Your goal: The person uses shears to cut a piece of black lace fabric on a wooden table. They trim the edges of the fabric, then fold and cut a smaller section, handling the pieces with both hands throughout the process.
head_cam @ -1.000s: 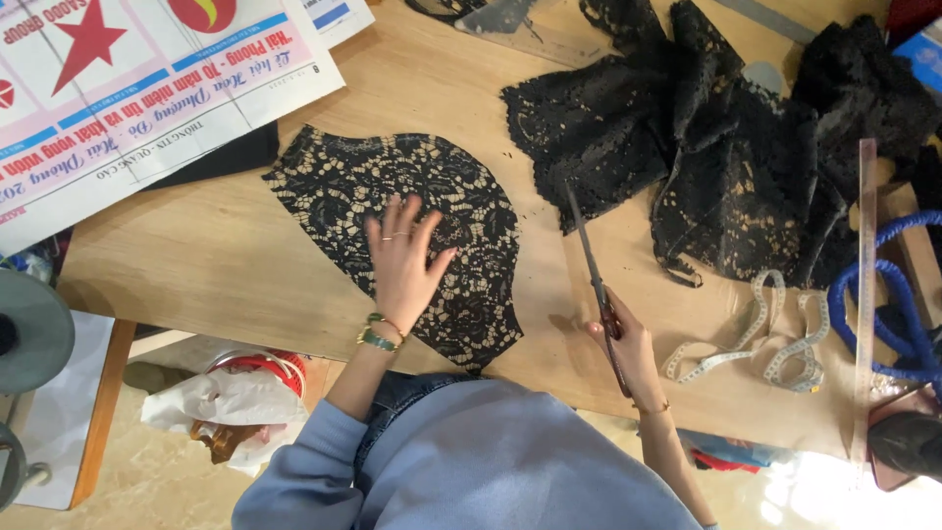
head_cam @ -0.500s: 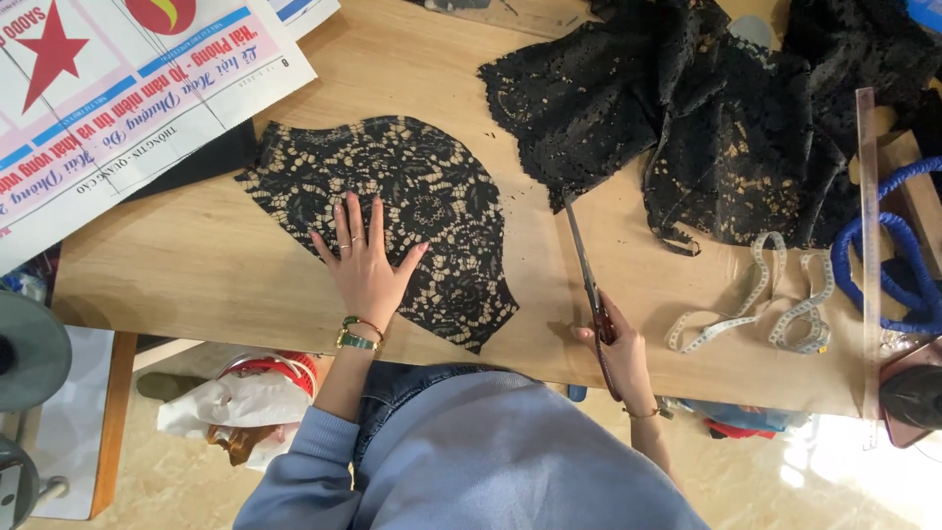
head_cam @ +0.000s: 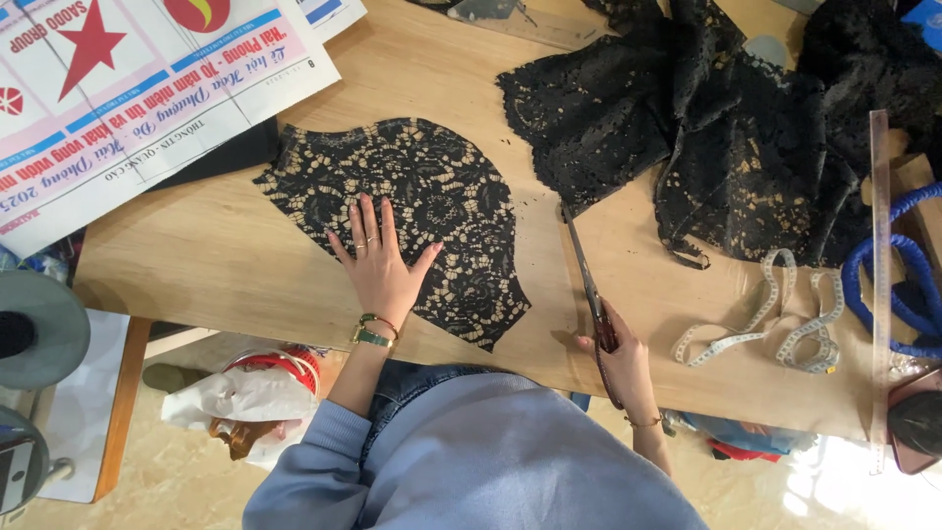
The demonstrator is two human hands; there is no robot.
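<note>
— Pressing down with your left hand [head_cam: 378,270], are you? Where is it lying?

— You are laying it flat, fingers spread open, on the cut lace piece [head_cam: 412,211]. That black piece is lying on the wooden table [head_cam: 196,265], and your palm is covering its lower left part, near the table's front edge.

— And what is your right hand [head_cam: 618,358] doing?

— You are gripping a pair of scissors [head_cam: 587,280] by the handles, fingers closed through them. The blades are pointing away from you and lying shut along the tabletop, just to the right of the lace piece, not touching it. Their tip is reaching up close to the lower edge of the large heap of black lace [head_cam: 726,128].

— What else is sitting around you?

— A white measuring tape [head_cam: 775,329] is curling on the table to the right of your scissors hand. Beyond it, a clear ruler [head_cam: 878,285] is running along the right side, and a blue cord [head_cam: 898,285] is looping beside it. A printed poster [head_cam: 128,108] is covering the far left corner, with the upper left of the lace piece coming right up to its edge. Below the table on your left, a red-rimmed bin [head_cam: 270,393] lined with a white bag is standing on the floor.

— Is anything lying between your two hands?

— Only the lower right of the lace piece and a strip of bare wood.
</note>
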